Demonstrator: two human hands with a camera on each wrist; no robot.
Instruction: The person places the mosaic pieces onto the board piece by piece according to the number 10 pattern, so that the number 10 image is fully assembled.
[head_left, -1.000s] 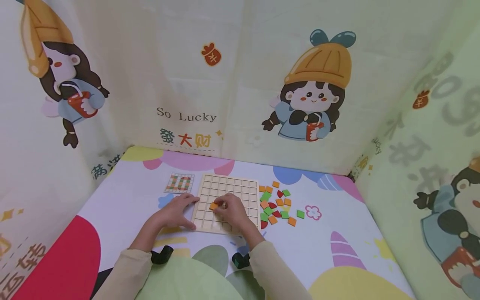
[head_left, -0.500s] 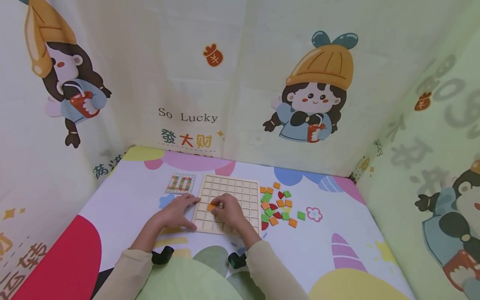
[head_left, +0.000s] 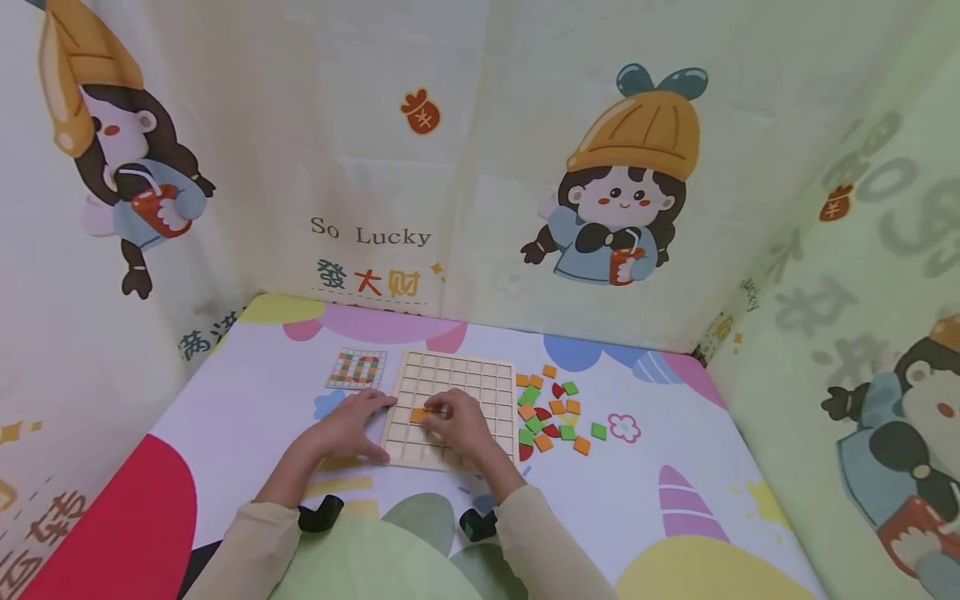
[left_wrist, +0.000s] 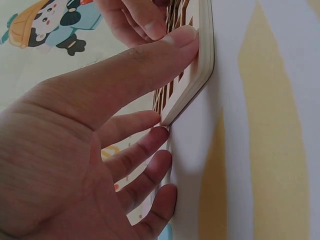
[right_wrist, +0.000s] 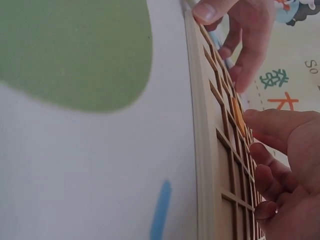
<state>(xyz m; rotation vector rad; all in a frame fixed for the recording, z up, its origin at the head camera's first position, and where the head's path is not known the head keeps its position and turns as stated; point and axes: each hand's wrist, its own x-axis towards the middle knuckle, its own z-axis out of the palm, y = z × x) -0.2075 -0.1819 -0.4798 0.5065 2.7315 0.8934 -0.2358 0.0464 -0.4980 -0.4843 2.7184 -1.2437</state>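
Observation:
A wooden grid board (head_left: 465,387) lies on the printed mat. My left hand (head_left: 351,427) rests flat at the board's left edge; in the left wrist view its thumb (left_wrist: 150,55) presses the board's rim (left_wrist: 200,75) and its straight fingers lie along the side. My right hand (head_left: 459,423) sits on the board (right_wrist: 207,130). Its index fingertip touches the right edge of an orange tile (head_left: 418,414) lying in a cell. That orange tile (right_wrist: 238,116) shows edge-on in the right wrist view, with the other fingers (right_wrist: 267,175) curled above the grid.
A pile of several loose orange, green and red tiles (head_left: 551,412) lies right of the board. A small pattern card (head_left: 357,367) sits at the board's far left. Cartoon-printed fabric walls (head_left: 480,167) close in the mat on three sides.
The orange tile has shifted slightly left across the board under my right fingers. My left hand has stayed at the board's left edge.

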